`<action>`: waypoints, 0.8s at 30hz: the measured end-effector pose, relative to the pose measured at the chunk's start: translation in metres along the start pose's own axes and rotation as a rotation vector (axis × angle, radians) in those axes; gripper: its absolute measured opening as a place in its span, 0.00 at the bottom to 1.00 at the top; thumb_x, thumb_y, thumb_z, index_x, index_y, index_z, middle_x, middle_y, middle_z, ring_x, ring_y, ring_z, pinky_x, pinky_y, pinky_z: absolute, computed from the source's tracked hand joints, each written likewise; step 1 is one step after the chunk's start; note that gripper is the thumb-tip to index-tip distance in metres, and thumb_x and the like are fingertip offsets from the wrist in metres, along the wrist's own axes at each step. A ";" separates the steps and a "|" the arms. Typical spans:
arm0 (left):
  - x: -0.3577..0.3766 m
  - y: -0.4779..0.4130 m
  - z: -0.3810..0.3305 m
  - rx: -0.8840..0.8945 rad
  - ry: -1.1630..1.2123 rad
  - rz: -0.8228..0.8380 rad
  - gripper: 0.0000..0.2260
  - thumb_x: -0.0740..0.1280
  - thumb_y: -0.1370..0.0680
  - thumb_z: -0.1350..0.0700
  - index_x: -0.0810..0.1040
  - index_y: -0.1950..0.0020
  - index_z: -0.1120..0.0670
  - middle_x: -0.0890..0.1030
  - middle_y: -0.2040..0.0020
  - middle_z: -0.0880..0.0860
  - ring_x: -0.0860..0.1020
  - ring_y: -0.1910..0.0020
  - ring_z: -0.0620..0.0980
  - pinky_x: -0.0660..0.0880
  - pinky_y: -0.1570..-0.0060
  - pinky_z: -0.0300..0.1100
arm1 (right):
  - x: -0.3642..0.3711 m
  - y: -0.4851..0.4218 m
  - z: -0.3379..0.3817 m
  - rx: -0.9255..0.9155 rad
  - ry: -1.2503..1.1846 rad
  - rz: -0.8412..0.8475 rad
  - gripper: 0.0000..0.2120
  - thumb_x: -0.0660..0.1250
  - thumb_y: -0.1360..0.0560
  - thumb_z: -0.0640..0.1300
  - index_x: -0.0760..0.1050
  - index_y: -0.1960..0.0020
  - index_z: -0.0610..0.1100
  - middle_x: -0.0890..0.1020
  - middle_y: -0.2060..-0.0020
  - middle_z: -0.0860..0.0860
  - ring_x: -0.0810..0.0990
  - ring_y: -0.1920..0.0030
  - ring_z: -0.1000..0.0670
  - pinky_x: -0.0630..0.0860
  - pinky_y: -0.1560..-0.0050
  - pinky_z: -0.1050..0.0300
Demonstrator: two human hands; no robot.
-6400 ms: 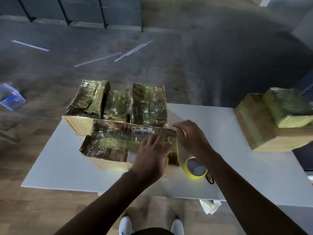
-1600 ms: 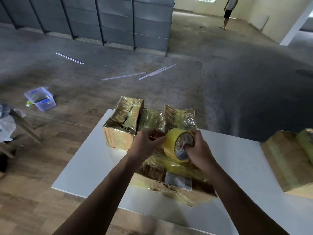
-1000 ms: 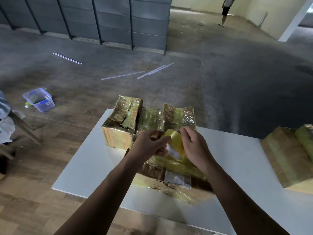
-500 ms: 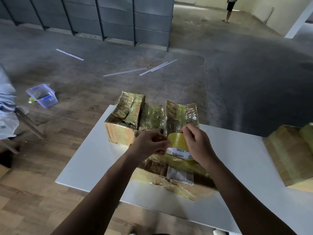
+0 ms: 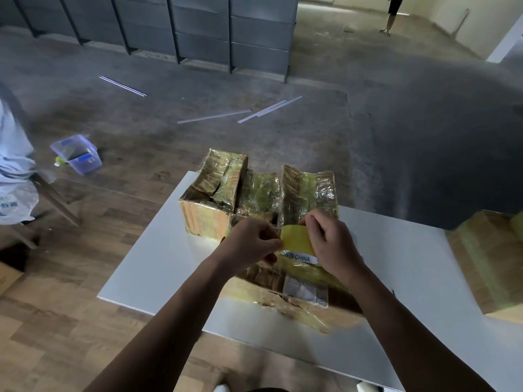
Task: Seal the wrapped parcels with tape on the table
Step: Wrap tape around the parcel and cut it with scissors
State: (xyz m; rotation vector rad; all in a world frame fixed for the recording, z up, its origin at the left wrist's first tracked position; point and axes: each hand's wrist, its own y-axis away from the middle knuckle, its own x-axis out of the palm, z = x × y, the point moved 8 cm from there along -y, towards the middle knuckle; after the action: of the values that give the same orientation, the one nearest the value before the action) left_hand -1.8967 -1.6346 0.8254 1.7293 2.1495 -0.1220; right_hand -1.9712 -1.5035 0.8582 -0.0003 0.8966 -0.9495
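Tape prep above front parcel, no strip laid yet.
Table point(image 5: 396, 264) under both hands; front parcel point(image 5: 305, 301) directly below them, other parcels point(image 5: 254, 190) just beyond. Tape roll point(image 5: 297, 241) between hands: R hand point(image 5: 334, 247) grips it steady, L hand point(image 5: 249, 244) pinches at its edge, prob. hunting the loose end.

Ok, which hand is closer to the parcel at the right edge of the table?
Right. The right hand holds the tape roll, apart from that parcel and to its left; the left hand pinches at the roll's other side, farther away.
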 end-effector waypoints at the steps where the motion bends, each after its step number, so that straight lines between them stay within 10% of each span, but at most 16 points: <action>1: 0.001 0.000 -0.001 0.012 -0.056 0.010 0.04 0.69 0.24 0.63 0.79 0.54 0.65 0.82 0.65 0.58 0.83 0.68 0.51 0.81 0.65 0.43 | 0.002 0.000 0.000 -0.006 -0.004 0.011 0.10 0.58 0.19 0.39 0.74 0.57 0.42 0.75 0.72 0.44 0.73 0.69 0.48 0.65 0.71 0.59; 10: 0.009 0.000 -0.014 0.146 -0.451 0.038 0.08 0.65 0.23 0.58 0.74 0.62 0.55 0.77 0.67 0.52 0.75 0.68 0.50 0.70 0.70 0.45 | 0.003 0.001 0.004 -0.055 0.046 -0.001 0.10 0.59 0.19 0.37 0.73 0.58 0.39 0.73 0.73 0.47 0.72 0.69 0.49 0.63 0.72 0.62; 15: 0.009 0.001 -0.003 0.115 -0.259 0.068 0.07 0.63 0.21 0.58 0.77 0.54 0.60 0.79 0.64 0.56 0.78 0.67 0.51 0.77 0.64 0.53 | 0.001 0.002 0.002 -0.026 0.064 -0.009 0.10 0.59 0.19 0.37 0.76 0.56 0.39 0.76 0.72 0.46 0.74 0.65 0.49 0.65 0.70 0.68; 24: 0.010 0.003 0.009 0.017 0.029 0.156 0.04 0.68 0.22 0.58 0.76 0.57 0.56 0.80 0.69 0.49 0.80 0.68 0.47 0.78 0.66 0.40 | 0.000 0.002 -0.001 -0.045 0.029 -0.035 0.10 0.58 0.20 0.39 0.76 0.56 0.40 0.77 0.71 0.43 0.73 0.66 0.48 0.66 0.69 0.63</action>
State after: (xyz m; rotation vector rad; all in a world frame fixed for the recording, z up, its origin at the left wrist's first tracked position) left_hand -1.8929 -1.6272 0.8138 1.9117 2.0290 -0.0746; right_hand -1.9703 -1.5020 0.8572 -0.0403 0.9469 -0.9635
